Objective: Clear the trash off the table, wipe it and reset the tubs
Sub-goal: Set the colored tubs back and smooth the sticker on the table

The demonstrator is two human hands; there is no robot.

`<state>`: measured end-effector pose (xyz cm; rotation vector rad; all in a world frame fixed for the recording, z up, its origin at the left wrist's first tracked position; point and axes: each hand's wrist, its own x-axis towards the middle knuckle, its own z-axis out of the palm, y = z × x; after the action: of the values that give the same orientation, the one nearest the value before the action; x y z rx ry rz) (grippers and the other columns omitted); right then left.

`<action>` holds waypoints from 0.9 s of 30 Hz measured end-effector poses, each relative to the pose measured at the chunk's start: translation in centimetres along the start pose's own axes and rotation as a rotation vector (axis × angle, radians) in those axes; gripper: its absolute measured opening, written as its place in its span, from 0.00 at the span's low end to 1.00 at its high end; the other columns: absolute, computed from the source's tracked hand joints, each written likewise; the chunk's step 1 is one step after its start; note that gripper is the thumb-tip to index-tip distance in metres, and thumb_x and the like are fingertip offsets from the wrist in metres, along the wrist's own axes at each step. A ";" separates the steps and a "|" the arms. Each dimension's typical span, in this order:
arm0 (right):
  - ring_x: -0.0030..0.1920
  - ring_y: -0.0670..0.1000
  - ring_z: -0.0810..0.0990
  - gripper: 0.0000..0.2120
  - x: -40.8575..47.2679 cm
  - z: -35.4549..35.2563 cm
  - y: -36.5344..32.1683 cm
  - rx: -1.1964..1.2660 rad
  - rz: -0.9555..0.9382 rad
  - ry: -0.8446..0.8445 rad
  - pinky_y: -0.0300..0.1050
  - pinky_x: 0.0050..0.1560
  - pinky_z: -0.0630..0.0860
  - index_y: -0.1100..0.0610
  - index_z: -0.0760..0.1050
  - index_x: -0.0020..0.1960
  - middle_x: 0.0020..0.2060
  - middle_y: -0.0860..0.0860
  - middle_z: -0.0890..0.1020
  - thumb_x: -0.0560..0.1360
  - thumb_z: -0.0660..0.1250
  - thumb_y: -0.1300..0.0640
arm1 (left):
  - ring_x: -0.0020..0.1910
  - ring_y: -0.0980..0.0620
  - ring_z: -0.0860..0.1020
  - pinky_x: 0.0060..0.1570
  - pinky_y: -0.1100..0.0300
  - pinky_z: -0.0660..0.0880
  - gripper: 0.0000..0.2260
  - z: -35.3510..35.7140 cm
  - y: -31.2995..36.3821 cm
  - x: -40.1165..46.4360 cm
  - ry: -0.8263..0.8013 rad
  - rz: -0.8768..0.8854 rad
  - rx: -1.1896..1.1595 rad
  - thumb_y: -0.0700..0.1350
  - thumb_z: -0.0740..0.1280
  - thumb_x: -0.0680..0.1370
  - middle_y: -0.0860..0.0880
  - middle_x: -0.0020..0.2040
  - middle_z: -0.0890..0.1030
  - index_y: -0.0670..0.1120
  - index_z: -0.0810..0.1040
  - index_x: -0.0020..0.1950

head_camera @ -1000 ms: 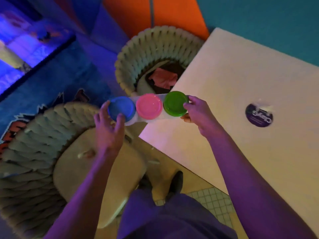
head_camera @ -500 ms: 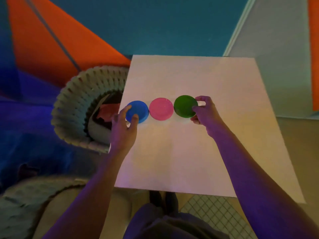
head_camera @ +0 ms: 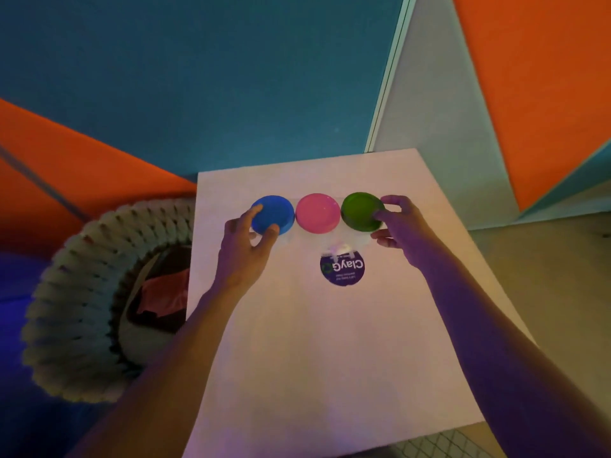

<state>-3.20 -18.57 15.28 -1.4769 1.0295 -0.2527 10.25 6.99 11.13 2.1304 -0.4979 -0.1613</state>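
Note:
Three tubs stand in a row across the far half of the white table (head_camera: 330, 358): a blue-lidded tub (head_camera: 276, 211) on the left, a pink-lidded tub (head_camera: 317, 213) in the middle and a green-lidded tub (head_camera: 360, 211) on the right, touching side by side. My left hand (head_camera: 246, 249) grips the blue tub from its near left side, thumb and fingers curled round the lid's rim. My right hand (head_camera: 401, 231) grips the green tub at its right edge. The tubs' bodies are mostly hidden under the lids.
A round dark purple sticker (head_camera: 342, 269) reading ClayG lies on the table just in front of the tubs. A woven round chair (head_camera: 82, 309) with a reddish cloth (head_camera: 165, 295) in its seat stands against the table's left edge. Teal and orange walls rise behind.
The row of three tubs has travelled from beside the table's edge to the far half of the table, both hands still holding its ends. The view has swung to face the table.

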 end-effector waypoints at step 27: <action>0.53 0.61 0.79 0.21 27.6 2.6 -11.5 0.253 0.181 -0.252 0.53 0.43 0.81 0.55 0.69 0.70 0.62 0.57 0.72 0.79 0.67 0.60 | 0.61 0.46 0.78 0.62 0.56 0.72 0.24 9.8 3.3 27.0 0.053 -0.134 0.062 0.52 0.67 0.80 0.43 0.71 0.71 0.54 0.68 0.76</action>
<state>19.51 -38.09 13.62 -1.1471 0.8853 -0.0617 30.96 -13.13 10.13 2.2234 -0.3322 -0.1661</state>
